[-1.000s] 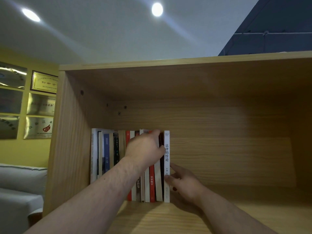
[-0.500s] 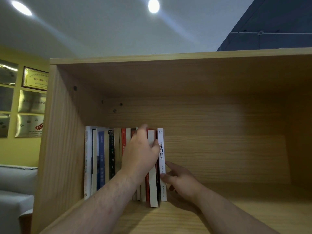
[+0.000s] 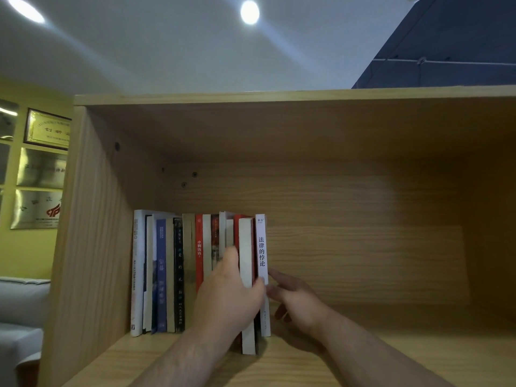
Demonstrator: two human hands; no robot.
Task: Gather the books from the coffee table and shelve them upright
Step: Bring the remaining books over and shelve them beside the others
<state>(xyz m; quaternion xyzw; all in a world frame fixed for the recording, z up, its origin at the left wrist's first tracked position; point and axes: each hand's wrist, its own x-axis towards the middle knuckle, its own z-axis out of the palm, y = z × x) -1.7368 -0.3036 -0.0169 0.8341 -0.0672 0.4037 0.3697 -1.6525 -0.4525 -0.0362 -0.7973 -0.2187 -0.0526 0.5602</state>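
Two hands are at the row of books, both down at about 6 o'clock in the view. The left hand (image 3: 227, 296) is clamped on a book with a pale page edge (image 3: 246, 263), fingers to its left, thumb wrapped across its right side; that book sits further out toward the camera than its neighbours, its bottom edge resting on the shelf board (image 3: 391, 356). Directly at its 3 o'clock stands the white-spined book (image 3: 262, 247) with black Chinese characters, upright, the last one in the row. The right hand (image 3: 296, 300) is at the 3 o'clock side of that white spine, fingers spread apart and loosely extended, fingertips touching or just beside the book's lower half; it grips nothing that I can make out.

Over at 9 o'clock from the hands, the rest of the row stands upright: a red-spined book (image 3: 198, 252), a black-spined book (image 3: 178, 269), a blue-spined book (image 3: 161, 275), and a tall white book (image 3: 137, 272) near the left wall of the wooden shelf compartment (image 3: 92, 247). Everything to the 3 o'clock side of the row is bare shelf.

Outside the bookcase at 9 o'clock, framed plaques (image 3: 46, 129) hang on a yellow wall, with a grey sofa (image 3: 19, 303) below. Up at 12 o'clock, a round ceiling light (image 3: 249, 12) glows.
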